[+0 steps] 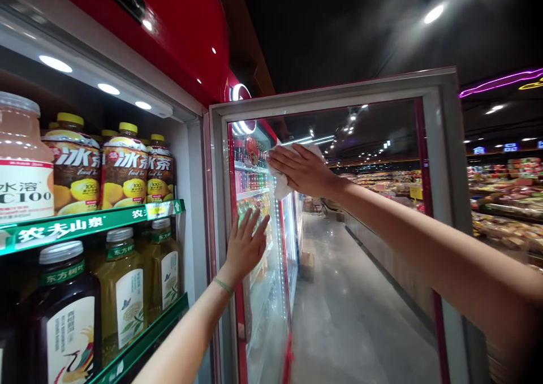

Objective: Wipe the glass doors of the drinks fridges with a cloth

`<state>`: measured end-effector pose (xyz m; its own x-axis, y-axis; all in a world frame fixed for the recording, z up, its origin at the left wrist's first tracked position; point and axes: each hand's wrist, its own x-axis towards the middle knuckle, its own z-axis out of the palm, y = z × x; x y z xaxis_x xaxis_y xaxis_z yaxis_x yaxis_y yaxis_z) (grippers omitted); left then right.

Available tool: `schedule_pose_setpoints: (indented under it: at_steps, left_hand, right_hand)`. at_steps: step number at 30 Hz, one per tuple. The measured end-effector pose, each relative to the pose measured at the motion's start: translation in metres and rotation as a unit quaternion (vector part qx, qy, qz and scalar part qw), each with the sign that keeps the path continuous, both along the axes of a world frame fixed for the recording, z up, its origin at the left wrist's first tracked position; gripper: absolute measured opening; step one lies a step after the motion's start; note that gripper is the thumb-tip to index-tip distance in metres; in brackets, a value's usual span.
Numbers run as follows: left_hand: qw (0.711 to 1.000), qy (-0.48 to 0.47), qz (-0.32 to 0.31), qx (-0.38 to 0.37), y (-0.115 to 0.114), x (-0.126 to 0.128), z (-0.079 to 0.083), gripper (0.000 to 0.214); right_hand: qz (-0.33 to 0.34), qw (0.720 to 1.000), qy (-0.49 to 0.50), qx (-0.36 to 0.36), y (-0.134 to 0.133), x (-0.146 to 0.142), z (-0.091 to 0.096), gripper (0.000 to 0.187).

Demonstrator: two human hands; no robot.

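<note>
The glass door of a drinks cooler stands swung open in front of me. My right hand lies flat on the upper left of the glass, pressing a white cloth against it. My left hand is open, its fingers spread against the glass beside the door's left frame. A thin green band sits on my left wrist.
To the left, green-edged cooler shelves carry large bottles of iced tea and darker tea bottles below. Through the glass I see more coolers, a grey shop aisle and stocked shelves at the far right.
</note>
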<state>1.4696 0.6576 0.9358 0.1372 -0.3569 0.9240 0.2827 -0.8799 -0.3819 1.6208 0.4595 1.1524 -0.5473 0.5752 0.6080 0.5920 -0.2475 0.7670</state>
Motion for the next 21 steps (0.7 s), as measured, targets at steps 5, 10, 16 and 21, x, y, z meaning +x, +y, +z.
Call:
schedule_pose_setpoints:
  at_steps: [5,10,16,21]
  left_hand:
    - [1.000,-0.014,0.001,-0.026,-0.003,0.000,-0.044,0.068]
    - [1.000,-0.013,-0.008,-0.026,-0.002,0.000,-0.043,0.069]
    - [0.999,-0.014,-0.017,-0.024,0.000,0.000,-0.044,0.067]
    - [0.999,-0.016,-0.018,-0.030,-0.001,0.000,-0.044,0.068]
  right_hand:
    - [0.018,0.998,0.030,0.060,0.012,-0.008,-0.003,0.069]
    - [0.025,0.998,-0.012,-0.052,0.025,-0.013,-0.006,0.067]
    - [0.042,0.998,0.038,0.005,0.044,-0.025,-0.013,0.066]
    - [0.050,0.998,0.026,-0.041,0.054,-0.033,-0.010,0.062]
